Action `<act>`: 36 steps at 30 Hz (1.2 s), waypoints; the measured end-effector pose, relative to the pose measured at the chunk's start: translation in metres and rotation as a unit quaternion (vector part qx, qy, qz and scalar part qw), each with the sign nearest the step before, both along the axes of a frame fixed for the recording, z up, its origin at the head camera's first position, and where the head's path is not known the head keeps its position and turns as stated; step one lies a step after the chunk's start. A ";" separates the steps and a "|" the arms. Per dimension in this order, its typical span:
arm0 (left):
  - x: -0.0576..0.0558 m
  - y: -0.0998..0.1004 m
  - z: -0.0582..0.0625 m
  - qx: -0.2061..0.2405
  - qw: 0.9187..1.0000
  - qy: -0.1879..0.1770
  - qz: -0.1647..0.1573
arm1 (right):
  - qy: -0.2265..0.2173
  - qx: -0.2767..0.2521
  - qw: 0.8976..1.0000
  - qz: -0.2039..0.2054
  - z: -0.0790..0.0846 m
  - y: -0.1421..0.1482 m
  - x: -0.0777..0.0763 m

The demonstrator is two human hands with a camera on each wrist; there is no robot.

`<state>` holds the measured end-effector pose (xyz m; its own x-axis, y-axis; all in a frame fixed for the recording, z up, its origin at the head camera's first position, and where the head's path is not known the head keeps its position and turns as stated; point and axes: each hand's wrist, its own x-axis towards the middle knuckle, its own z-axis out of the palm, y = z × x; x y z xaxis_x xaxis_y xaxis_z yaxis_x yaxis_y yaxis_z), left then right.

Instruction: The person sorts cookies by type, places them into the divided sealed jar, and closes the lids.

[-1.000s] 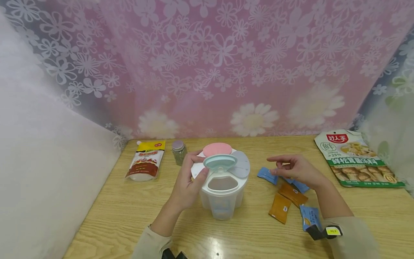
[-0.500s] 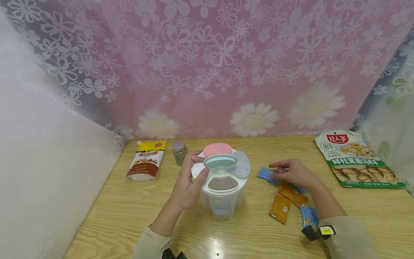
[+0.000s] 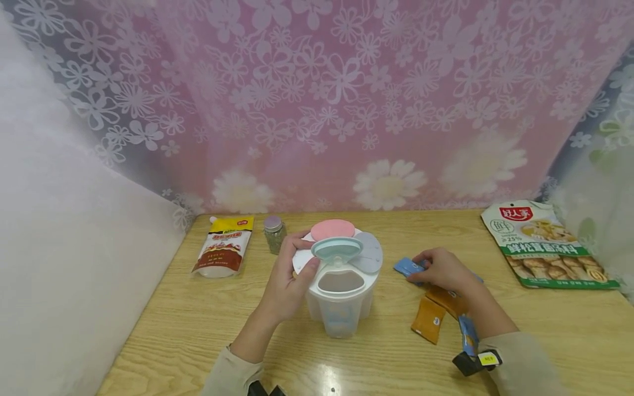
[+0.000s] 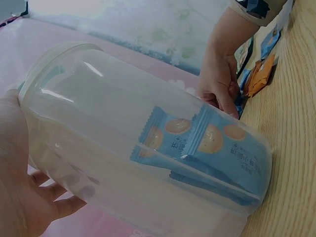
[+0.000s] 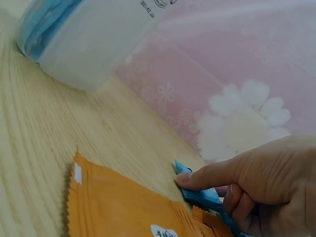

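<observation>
A person steadies a lidded clear container (image 3: 340,316) at the center of the frame with the left hand (image 3: 286,280), its fingers and thumb gripping the edge of the white lid (image 3: 303,257), while the right hand (image 3: 446,270), right of center, pinches a blue packet (image 3: 407,267) lying on the wood-grain surface (image 3: 386,363). A teal flap (image 3: 339,252) stands raised on the lid above an uncovered opening; a pink flap (image 3: 333,229) lies flat behind it. The left wrist view shows blue packets (image 4: 222,148) with round biscuits printed on them near the container's base. Two orange packets (image 3: 428,319) rest just below the right hand, and another blue wrapper (image 3: 467,333) lies beside the right sleeve, at lower right. A yellow, white and brown pouch (image 3: 223,248) and a small jar (image 3: 274,235) sit left of center, and a green-and-white food bag (image 3: 545,245) lies at far right, before a pink floral cloth (image 3: 297,110).
</observation>
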<state>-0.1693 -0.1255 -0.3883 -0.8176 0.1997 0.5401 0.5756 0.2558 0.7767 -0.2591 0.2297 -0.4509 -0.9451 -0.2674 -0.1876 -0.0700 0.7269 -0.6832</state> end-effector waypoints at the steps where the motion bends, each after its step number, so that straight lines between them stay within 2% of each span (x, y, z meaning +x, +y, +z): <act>1: 0.000 0.000 0.000 0.000 1.000 -0.001 0.002 | 0.001 0.007 1.000 -0.004 0.001 -0.002 0.001; 10: 0.000 0.000 -0.002 0.003 1.000 -0.005 0.001 | 0.013 -0.001 0.999 0.030 0.009 -0.008 0.006; 15: -0.001 0.000 0.000 0.000 1.000 -0.010 0.004 | 0.040 -0.008 0.999 0.035 0.013 -0.010 0.006; 18: -0.001 0.001 0.000 0.000 1.000 -0.011 0.002 | 0.041 -0.013 0.999 0.029 0.017 -0.011 0.009; 26: -0.002 0.001 0.000 0.002 1.000 -0.002 -0.009 | 0.011 -0.063 0.997 0.033 0.038 -0.015 0.020; 36: 0.001 0.000 0.003 0.002 1.000 -0.008 -0.002 | 0.036 -0.101 0.993 0.055 0.073 -0.023 0.039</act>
<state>-0.1686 -0.1251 -0.3855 -0.8256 0.1999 0.5277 0.5637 0.2500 0.7872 -0.2204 0.2071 -0.3779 -0.9169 -0.3956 -0.0523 -0.1962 0.5612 -0.8041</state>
